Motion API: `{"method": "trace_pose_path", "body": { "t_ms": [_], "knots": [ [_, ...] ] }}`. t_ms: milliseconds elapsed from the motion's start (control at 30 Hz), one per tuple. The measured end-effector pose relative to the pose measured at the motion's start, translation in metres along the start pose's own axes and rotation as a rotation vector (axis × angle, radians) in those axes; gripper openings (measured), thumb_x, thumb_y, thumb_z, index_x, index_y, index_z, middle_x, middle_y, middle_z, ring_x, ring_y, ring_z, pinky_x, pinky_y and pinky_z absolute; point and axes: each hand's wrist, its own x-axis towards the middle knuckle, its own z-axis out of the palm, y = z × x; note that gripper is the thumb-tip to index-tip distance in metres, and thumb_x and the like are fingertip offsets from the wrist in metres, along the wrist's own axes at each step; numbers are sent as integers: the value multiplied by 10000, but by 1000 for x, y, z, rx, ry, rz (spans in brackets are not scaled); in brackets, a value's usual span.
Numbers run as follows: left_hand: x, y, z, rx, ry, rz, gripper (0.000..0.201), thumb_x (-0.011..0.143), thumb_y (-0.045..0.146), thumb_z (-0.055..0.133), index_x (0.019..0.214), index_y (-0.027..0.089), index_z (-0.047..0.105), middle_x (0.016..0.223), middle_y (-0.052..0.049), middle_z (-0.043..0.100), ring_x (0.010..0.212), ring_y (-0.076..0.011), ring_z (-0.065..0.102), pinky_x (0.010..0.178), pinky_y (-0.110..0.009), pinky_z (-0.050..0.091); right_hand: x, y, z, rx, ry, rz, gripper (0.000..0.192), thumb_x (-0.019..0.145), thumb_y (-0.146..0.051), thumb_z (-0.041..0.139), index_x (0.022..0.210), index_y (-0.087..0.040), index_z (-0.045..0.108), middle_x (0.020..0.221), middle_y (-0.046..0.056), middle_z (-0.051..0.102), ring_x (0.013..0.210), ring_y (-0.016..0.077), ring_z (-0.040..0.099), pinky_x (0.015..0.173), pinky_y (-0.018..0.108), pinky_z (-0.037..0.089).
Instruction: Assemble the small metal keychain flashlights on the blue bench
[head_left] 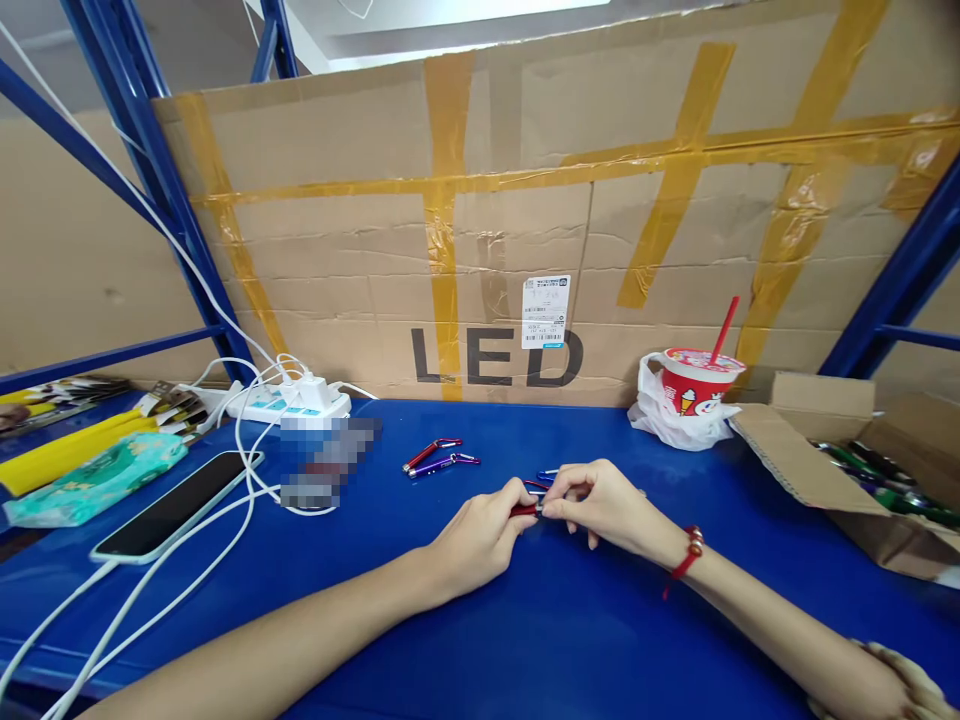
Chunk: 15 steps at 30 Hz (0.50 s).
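Both hands meet at the table's middle: the left hand [480, 535] and right hand [600, 505] pinch a small red keychain flashlight [526, 509] between closed fingertips. At eleven o'clock lie two more flashlights [439, 458]. Beyond, at twelve, a cardboard sheet [525, 250] reads "LED".

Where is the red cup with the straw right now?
In the head view, the red cup stands at the back right of the blue table, on a white plastic bag, against the cardboard sheet and left of the open cardboard box.
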Motion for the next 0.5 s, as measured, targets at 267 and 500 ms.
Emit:
{"method": "trace_pose_path", "body": {
  "t_ms": [267, 500],
  "knots": [
    [-2, 1, -1, 49, 71, 17, 145, 862, 176, 409, 988, 214, 471, 962, -11, 620, 829, -156, 588, 685, -223, 407, -2, 0, 2, 28, -15, 117, 352, 568, -445, 706, 653, -110, 644, 424, -44, 499, 323, 29, 402, 274, 133, 381],
    [2, -3, 1, -66, 97, -12, 157, 864, 188, 409, 997, 211, 487, 928, -8, 635, 795, -142, 591, 661, -213, 419, 3, 5, 1, 33, -14, 109, 400, 608, -500, 662, 685, -108, 647, 425, -44, 492, 326, 20, 388, 278, 119, 364]
  ]
}}
